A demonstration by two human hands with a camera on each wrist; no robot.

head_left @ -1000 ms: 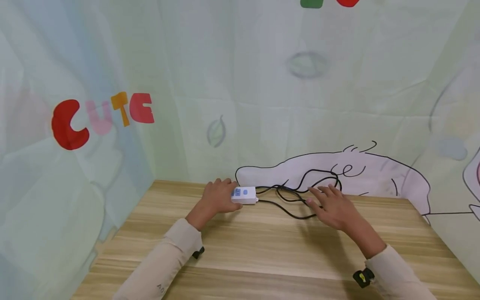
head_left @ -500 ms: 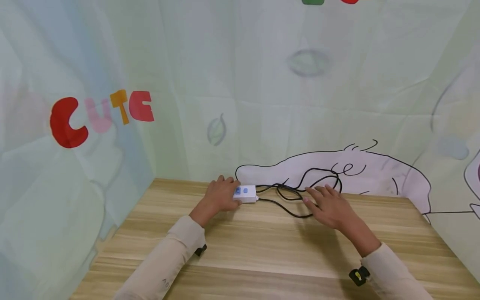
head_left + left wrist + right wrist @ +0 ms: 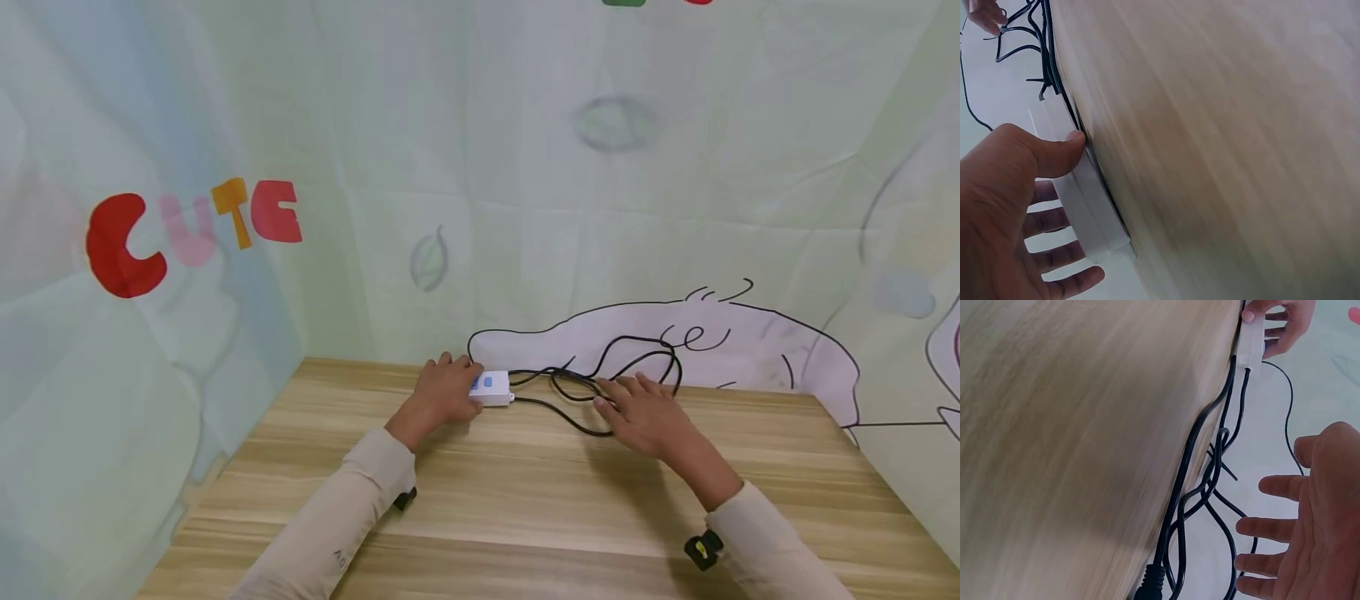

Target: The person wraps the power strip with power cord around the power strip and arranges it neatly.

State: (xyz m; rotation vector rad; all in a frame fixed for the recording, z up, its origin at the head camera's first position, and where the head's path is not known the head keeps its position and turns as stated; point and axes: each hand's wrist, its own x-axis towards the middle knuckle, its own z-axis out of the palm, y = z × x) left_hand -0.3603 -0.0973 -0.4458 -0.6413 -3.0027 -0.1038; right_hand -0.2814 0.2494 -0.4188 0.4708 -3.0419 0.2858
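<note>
Wooden counter (image 3: 525,508), centre frame: left hand (image 3: 444,392) grips the power strip (image 3: 495,389), best kept steady, right hand (image 3: 645,414) spread near black cable (image 3: 1186,456).

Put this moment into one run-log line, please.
left hand: holds white power strip | right hand: over black cords, fingers apart | power strip: on table | cords: looped

L hand (image 3: 444,392) hides part of pwr strip (image 3: 495,389) in head view, plug (image 3: 1150,585) cut off btm R wrist view

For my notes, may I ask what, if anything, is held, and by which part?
Left hand grips the power strip by its long sides; right hand holds nothing.
</note>
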